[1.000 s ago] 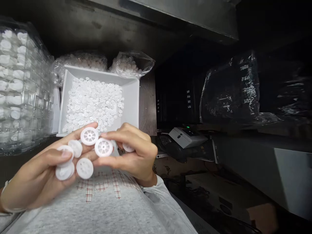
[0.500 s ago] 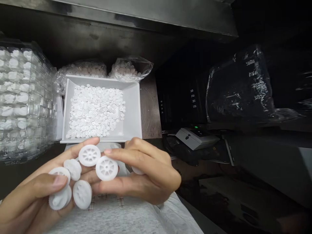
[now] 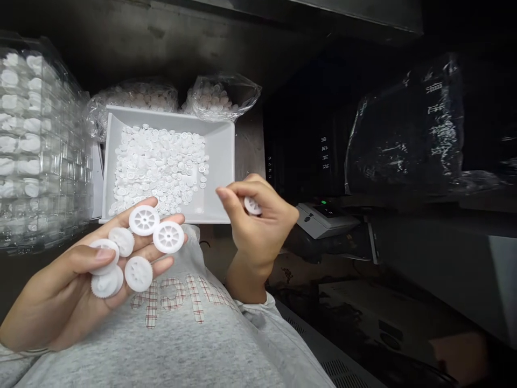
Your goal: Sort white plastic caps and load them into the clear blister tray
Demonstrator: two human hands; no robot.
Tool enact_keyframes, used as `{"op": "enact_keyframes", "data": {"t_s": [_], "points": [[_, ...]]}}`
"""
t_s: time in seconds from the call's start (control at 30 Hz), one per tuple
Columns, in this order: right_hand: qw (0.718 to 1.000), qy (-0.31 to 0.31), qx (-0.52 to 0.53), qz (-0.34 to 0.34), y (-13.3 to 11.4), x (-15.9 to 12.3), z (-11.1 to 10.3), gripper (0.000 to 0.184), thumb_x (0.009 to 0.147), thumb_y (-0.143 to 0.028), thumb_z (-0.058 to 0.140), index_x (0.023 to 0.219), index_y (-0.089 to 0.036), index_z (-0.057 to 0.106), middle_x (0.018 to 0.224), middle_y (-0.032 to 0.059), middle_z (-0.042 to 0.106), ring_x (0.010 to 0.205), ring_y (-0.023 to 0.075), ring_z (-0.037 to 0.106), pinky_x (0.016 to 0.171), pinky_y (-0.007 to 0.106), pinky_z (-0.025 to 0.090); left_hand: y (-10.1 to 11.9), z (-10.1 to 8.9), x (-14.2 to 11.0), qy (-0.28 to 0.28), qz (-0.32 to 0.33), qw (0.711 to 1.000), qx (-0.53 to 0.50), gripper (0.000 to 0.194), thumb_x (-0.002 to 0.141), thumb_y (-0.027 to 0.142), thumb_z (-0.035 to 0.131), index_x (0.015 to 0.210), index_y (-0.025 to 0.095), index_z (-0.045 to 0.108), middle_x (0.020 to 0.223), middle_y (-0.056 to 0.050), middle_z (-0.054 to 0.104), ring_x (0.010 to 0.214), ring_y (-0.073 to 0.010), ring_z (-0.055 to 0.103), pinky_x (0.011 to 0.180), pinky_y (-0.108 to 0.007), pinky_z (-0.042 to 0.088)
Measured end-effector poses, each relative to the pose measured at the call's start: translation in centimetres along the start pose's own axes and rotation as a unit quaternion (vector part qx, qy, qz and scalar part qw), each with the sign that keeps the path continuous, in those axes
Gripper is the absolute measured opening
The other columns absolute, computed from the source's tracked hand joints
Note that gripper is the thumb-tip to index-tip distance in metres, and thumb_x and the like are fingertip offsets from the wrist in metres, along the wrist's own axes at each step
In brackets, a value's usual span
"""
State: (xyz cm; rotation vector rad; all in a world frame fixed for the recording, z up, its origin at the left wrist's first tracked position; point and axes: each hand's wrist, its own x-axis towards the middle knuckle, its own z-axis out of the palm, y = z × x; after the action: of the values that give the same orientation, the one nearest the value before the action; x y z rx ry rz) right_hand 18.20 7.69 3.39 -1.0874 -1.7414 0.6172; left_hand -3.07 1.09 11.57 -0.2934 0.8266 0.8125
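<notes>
Away comes the right hand (image 3: 260, 226), off the spoked wheel (image 3: 168, 237) it was pinching, and now it's by the tray's near right corner, its grip curled round a tucked wheel (image 3: 252, 206). Left hand (image 3: 68, 302) now: thumb clamped on a thumbed wheel (image 3: 105, 268), fingers spread, more white gears (image 3: 139, 274) lying across them, that spoked wheel at the fingertips. Beyond, the grey tray (image 3: 220, 175) carries heaped white discs (image 3: 157, 167); worktop (image 3: 248, 153) shows alongside, clear bags (image 3: 214, 99) behind, stacked clear packs (image 3: 44, 151) far left.

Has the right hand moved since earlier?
Yes: against the white tray, the right hand has moved right and up in view, away from the left hand.
</notes>
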Motion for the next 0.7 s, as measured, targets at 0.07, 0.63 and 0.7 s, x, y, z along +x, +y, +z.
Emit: {"op": "enact_keyframes", "data": {"t_s": [0.07,0.63,0.7], "points": [[0.999,0.004,-0.052,0.016,1.2,-0.1,-0.3,0.008,0.087,-0.008,0.065,0.088,-0.014,0.071,0.073,-0.0018,0.058,0.066,0.0005,0.05,0.059,0.013,0.039,-0.1,0.1,0.0,0.009,0.007,1.0,0.006,0.058,0.099,0.011,0.04,0.156,0.024,0.039,0.131,-0.009,0.066,0.127,-0.0178,0.061,0.101,-0.027,0.055],[0.993,-0.108,0.044,-0.006,-1.9,-2.2,0.4,0.03,0.078,-0.023,0.081,0.104,-0.013,0.07,0.075,-0.0019,0.055,0.066,0.001,0.045,0.059,0.015,0.04,-1.5,-3.5,3.0,-0.028,0.074,0.996,0.046,0.062,0.093,0.023,0.054,0.154,0.028,0.043,0.141,-0.006,0.06,0.143,-0.0277,0.044,0.119,-0.041,0.039],[0.99,-0.132,0.042,-0.004,-2.0,-2.1,1.1,0.039,0.077,-0.03,0.082,0.109,-0.013,0.069,0.081,-0.0006,0.058,0.068,0.0017,0.048,0.06,0.016,0.041,-1.6,-4.0,3.8,-0.058,0.076,0.994,0.051,0.066,0.092,0.023,0.055,0.156,0.027,0.038,0.14,-0.006,0.06,0.143,-0.0284,0.043,0.121,-0.044,0.036]]}}
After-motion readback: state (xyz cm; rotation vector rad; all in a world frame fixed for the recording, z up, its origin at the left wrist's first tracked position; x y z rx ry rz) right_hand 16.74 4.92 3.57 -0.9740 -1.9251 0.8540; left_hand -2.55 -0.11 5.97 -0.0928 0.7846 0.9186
